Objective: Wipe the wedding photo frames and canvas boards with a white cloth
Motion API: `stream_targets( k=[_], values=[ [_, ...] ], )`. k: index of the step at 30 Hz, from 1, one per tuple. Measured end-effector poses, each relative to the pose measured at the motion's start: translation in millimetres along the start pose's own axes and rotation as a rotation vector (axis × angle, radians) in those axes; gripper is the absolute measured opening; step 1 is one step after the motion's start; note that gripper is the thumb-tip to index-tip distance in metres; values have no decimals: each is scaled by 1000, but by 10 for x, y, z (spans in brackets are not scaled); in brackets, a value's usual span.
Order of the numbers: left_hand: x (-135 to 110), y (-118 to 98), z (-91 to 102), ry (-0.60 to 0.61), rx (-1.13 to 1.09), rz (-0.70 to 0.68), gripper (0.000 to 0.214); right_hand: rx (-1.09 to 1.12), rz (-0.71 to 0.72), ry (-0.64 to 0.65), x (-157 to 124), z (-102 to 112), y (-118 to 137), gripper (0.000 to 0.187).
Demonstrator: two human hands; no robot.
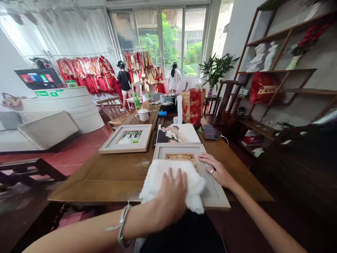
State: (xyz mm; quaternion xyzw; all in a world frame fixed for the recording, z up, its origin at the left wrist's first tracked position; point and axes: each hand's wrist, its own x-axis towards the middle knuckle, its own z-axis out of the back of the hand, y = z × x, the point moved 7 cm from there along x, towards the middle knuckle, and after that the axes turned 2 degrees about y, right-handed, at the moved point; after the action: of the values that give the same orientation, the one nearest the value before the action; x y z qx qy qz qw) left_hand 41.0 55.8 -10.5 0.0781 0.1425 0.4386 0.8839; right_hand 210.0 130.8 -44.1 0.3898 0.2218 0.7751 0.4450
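A pale picture frame [210, 191] lies flat on the wooden table [116, 175] right in front of me, overhanging the near edge a little. A white cloth [168, 177] covers its near left part. My left hand [171, 196] lies palm down on the cloth, fingers stretched flat. My right hand [217, 170] rests on the frame's right border, fingers spread, a ring on one finger. Neither hand grips anything.
A second framed photo [127, 138] lies to the left, a large unframed portrait print [177, 133] beyond. Further back stand a white teapot [143, 114], a red gift bag [193, 105] and a phone [211, 132]. Shelves stand right; two people stand by red garments far off.
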Motion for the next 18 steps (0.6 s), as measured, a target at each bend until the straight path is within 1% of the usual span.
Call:
stream_targets(
  k=[2, 4, 5, 7, 9, 10, 11, 13, 16, 17, 18],
  values=[
    [219, 304, 32, -33, 4, 154, 71, 4, 10, 1, -7, 8, 0, 40],
    [416, 527, 71, -79, -3, 222, 70, 8, 16, 0, -14, 21, -7, 40],
    [505, 600, 96, -113, -12, 219, 72, 11, 17, -2, -18, 30, -13, 40],
    [648, 665, 136, -175, -33, 152, 77, 17, 16, -6, -23, 47, -24, 40],
    [714, 660, 149, -195, -68, 77, 77, 23, 13, -9, -23, 55, -27, 39],
    [708, 640, 149, -189, -90, 55, 76, 26, 12, -9, -21, 54, -23, 39],
    [673, 612, 146, -170, -108, 46, 74, 28, 11, -10, -18, 51, -18, 39],
    [509, 514, 144, -110, -137, 38, 74, 25, 7, -8, -11, 38, -5, 39],
    [83, 255, 145, 9, -189, -26, 74, 17, 11, -6, -2, 23, 9, 40],
    [-76, 140, 165, 14, -221, -79, 74, 16, 13, -6, 0, 22, 9, 40],
    [-226, 24, 157, 49, -254, -131, 77, 15, 14, -7, 1, 21, 8, 40]
  ],
)
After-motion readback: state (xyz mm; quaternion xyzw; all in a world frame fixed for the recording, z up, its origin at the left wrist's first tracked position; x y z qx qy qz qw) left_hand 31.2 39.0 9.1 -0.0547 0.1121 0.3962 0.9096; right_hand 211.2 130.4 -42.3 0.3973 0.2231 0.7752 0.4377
